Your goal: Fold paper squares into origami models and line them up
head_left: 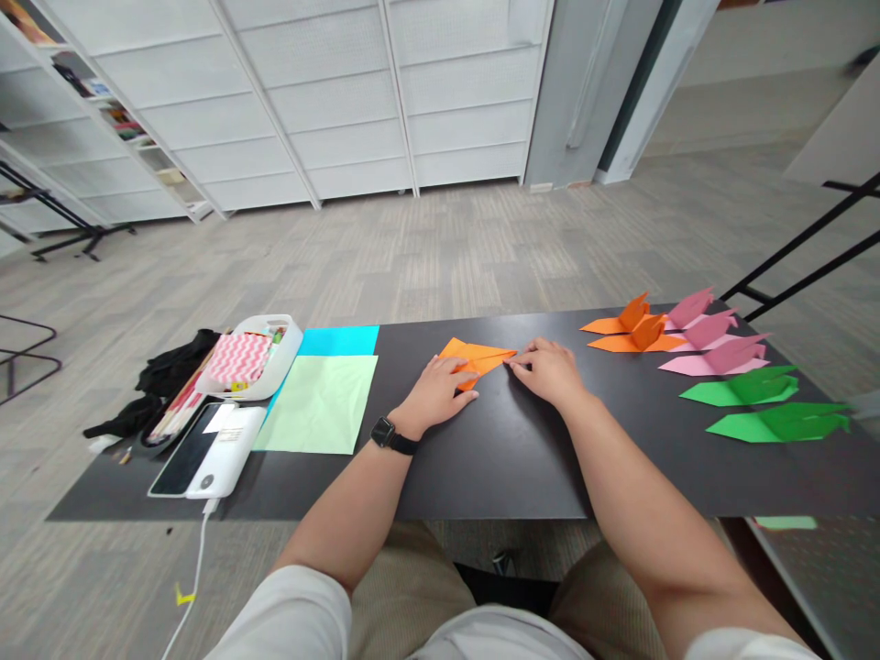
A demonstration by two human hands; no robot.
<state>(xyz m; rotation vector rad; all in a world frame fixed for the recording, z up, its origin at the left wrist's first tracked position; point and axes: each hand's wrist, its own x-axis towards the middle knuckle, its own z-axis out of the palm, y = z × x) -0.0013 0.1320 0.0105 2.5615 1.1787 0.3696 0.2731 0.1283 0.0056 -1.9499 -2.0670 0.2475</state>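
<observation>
A folded piece of orange origami paper (481, 354) lies on the dark table, its narrow point toward the right. My left hand (440, 390), with a black watch at the wrist, holds the paper's wide left part against the tabletop, fingers over it and thumb near its lower edge. At the narrow tip, my right hand (548, 371) has its fingers closed in a pinch. Part of the paper is hidden under my left fingers.
Folded paper birds stand at the right: orange (636, 335), pink (719, 356) and green (780, 422). To the left are light green sheets (323, 403), a blue sheet (340, 340), a white box (292, 344), a phone (184, 454) and a cabled white power bank (230, 449).
</observation>
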